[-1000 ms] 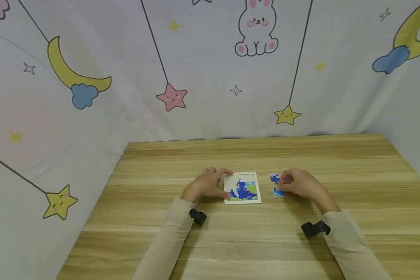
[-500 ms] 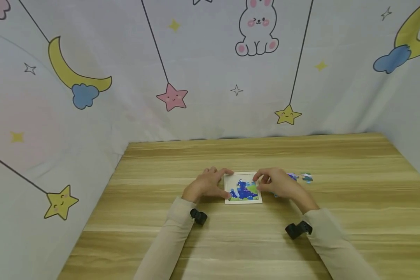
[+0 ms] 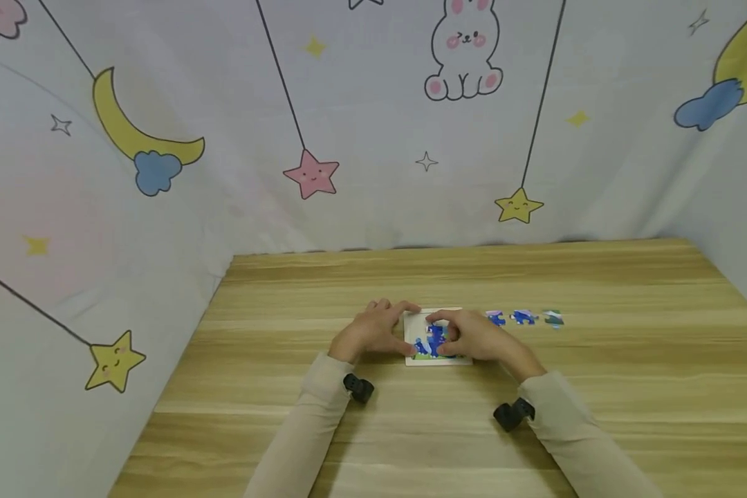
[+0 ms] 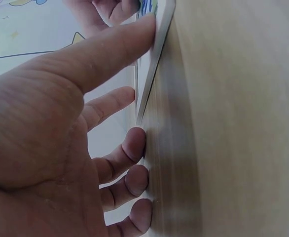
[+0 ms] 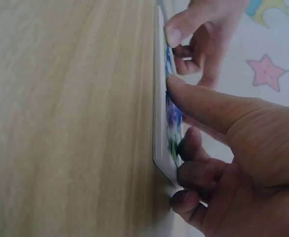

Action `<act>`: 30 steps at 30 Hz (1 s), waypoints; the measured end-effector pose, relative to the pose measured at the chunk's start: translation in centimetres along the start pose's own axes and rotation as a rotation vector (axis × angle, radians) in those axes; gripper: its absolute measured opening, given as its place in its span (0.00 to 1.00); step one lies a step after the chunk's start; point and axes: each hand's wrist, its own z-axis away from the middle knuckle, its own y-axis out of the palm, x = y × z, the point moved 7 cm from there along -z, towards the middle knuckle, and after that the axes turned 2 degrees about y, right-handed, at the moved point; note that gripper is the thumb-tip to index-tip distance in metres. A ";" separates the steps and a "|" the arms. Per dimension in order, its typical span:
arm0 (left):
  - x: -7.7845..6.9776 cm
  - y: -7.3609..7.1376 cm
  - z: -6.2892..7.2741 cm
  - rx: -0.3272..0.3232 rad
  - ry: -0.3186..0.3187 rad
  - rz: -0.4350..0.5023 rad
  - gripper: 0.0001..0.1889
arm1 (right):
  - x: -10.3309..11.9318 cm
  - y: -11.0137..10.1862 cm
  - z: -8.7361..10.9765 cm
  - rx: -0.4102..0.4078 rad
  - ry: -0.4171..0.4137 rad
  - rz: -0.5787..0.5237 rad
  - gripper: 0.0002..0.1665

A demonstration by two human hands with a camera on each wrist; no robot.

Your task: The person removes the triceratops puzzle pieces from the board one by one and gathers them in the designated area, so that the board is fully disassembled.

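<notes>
The left hand [image 3: 373,332] is spread, with thumb and index apart: its thumb rests on the left rim of the puzzle tray [image 3: 414,326] and its index fingertip touches the far left corner, while the other fingertips lie at the tabletop. The right hand [image 3: 479,337] arches over the tray from the right, thumb pressing down on the printed surface; a gap shows between its thumb and index fingertip, but whether a piece is held between them cannot be told.

A pale cloth backdrop [image 3: 373,90] printed with a rabbit, moons and stars rises behind the wood-grain table [image 3: 324,290]. Beige sleeves [image 3: 295,423] cover both forearms, and a small black camera [image 3: 357,388] sits at each wrist.

The tray lies flat on the table between the hands. It is close to square, so neither direction stands out as its long axis; its sides run roughly in line with the table's edges. Inside, joined pieces form a blue dinosaur picture [image 3: 436,340], upright from the person's side: head toward the backdrop, green ground along the near rim. Cream floor shows at the tray's far left; its right part is covered by the right hand.

To the right lie three loose pieces [image 3: 523,317] in a left-to-right row, apart from one another, mostly blue and purple, the rightmost showing dark green.
</notes>
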 end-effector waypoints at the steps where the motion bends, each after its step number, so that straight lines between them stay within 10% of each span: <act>1: -0.1 0.0 0.0 0.000 0.002 0.000 0.40 | -0.1 0.0 0.0 -0.006 0.008 0.015 0.30; 16: -0.5 0.0 -0.1 0.001 -0.012 -0.008 0.41 | -0.2 -1.1 0.4 -0.105 -0.040 0.086 0.08; 30: -0.2 0.1 0.1 -0.005 -0.018 0.010 0.41 | -2.6 -7.3 4.0 -0.134 -0.117 -0.081 0.05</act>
